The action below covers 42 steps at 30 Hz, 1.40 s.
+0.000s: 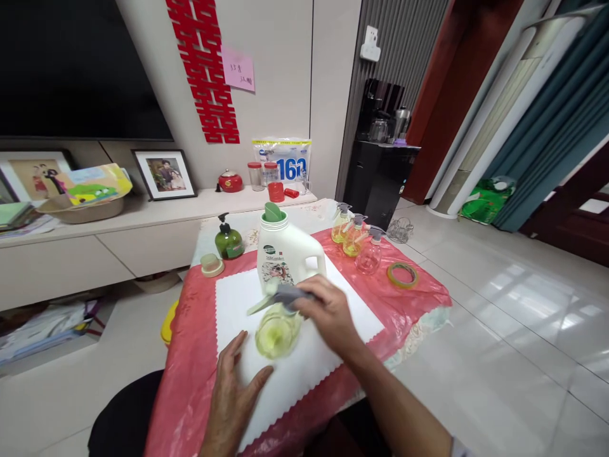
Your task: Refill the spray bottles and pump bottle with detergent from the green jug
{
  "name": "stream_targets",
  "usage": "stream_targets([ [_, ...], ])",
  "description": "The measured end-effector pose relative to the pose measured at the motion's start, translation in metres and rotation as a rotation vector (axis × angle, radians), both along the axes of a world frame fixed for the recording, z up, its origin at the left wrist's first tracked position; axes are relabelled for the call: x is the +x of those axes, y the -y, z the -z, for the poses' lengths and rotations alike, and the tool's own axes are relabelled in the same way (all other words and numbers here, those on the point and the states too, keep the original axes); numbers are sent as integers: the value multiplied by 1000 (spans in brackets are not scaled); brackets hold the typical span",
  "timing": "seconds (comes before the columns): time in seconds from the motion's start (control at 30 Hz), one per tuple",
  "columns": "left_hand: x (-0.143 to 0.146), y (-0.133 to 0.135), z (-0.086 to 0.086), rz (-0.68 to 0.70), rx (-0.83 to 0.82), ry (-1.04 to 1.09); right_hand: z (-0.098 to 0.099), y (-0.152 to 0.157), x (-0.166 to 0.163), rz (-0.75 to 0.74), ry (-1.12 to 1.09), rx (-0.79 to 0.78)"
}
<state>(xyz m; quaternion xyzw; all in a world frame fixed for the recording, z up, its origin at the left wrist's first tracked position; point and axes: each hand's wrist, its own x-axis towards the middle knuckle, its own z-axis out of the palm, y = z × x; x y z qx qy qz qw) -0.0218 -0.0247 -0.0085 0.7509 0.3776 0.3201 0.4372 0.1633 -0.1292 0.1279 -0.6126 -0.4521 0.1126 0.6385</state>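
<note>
My right hand is closed around the grey trigger sprayer head on top of a small clear spray bottle that holds yellow-green liquid. The bottle stands on a white cloth spread over the red table cover. My left hand lies flat and open on the cloth just left of the bottle's base, fingers spread. Directly behind the bottle stands a large white jug with its green cap flipped up.
At the back right of the table stand three more spray bottles, a tape roll and a clear glass item. A green pump bottle and a small lid sit back left. A low cabinet runs along the wall.
</note>
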Motion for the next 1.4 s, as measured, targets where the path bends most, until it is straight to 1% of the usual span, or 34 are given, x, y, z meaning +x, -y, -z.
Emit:
stream_targets([
  [0.1, -1, 0, 1, 8, 41, -40, -15, 36, 43, 67, -35, -13],
  [0.17, -1, 2, -1, 8, 61, -49, -21, 60, 74, 139, -28, -48],
  [0.3, 1, 6, -10, 6, 42, -69, -25, 98, 135, 307, 8, -124],
  [0.37, 2, 8, -16, 18, 19, -79, -25, 110, 162, 376, 26, -135],
  [0.43, 2, 8, -19, 23, 12, -83, -23, 118, 183, 414, 31, -154],
  [0.53, 2, 8, -17, 22, 26, -93, -18, 123, 205, 426, 31, -191],
  [0.67, -1, 6, -12, 40, 34, -123, -6, 123, 221, 402, 31, -237],
  [0.83, -1, 5, -11, 47, 36, -134, 5, 126, 234, 366, 38, -292],
  [1.0, -1, 4, -11, 70, 125, -148, 7, 132, 242, 359, 57, -322],
  [1.13, -1, 0, -6, 126, 201, -156, 10, 136, 243, 382, 74, -344],
  [1.2, -1, -2, 0, 170, 257, -174, 12, 139, 242, 418, 95, -350],
  [1.27, 0, -4, 6, 212, 336, -193, 10, 145, 239, 494, 133, -346],
  [1.33, 1, -3, 10, 243, 425, -207, 7, 151, 229, 624, 193, -312],
  [1.4, 1, 1, 11, 258, 500, -223, 2, 156, 211, 757, 262, -251],
])
